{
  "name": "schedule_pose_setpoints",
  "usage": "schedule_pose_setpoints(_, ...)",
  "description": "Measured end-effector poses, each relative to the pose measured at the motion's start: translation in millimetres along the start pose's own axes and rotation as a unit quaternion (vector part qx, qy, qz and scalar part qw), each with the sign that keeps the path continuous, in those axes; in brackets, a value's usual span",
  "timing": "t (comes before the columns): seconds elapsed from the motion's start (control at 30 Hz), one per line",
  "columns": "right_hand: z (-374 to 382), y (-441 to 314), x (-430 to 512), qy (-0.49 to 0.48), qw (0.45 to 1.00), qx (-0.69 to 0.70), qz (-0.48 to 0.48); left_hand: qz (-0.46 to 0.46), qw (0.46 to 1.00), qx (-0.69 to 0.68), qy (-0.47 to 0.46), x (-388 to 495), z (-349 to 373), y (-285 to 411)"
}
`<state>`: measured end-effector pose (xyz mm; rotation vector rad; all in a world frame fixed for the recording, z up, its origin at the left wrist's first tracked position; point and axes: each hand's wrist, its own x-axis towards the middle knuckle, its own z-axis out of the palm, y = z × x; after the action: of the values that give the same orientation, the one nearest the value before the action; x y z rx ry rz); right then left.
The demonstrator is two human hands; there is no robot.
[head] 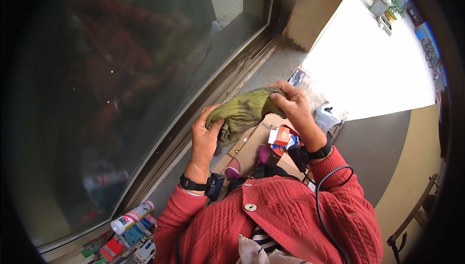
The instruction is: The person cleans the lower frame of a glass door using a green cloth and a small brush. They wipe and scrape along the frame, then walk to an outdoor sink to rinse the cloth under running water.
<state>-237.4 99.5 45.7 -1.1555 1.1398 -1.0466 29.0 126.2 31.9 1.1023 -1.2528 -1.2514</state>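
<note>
A yellow-green cloth with dark stains [244,113] is stretched between my two hands, in front of a dark glass pane [145,82]. My left hand [204,136] grips its left end, thumb on top. The right end is pinched between the thumb and fingers of my right hand [295,104]. The cloth's underside and some fingertips are hidden. Whether the cloth touches the window frame behind it, I cannot tell.
Flattened cardboard [250,147] lies around my feet, with a red box [282,136] on other items. A plastic bag [326,118] is at the right. On the ledge at lower left lie a white sealant cartridge [132,217] and several small boxes. A cable hangs along my sweater.
</note>
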Motion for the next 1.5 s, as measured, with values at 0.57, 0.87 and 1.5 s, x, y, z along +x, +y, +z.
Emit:
schedule_pose_setpoints(0.57,-76.3,-40.3,137.5,0.199,0.967,-0.057,-0.152,-0.060,0.958,-0.277,0.055,98.8,95.5,-7.5)
schedule_pose_setpoints(0.87,-53.1,26.4,166.0,0.224,0.742,-0.569,-0.275,0.067,0.990,0.119,0.039,69.4,80.8,-29.4)
schedule_pose_setpoints(1.5,-7.6,36.4,160.2,0.117,0.740,-0.597,-0.288,0.175,0.892,0.407,-0.092,32.9,49.8,-46.0)
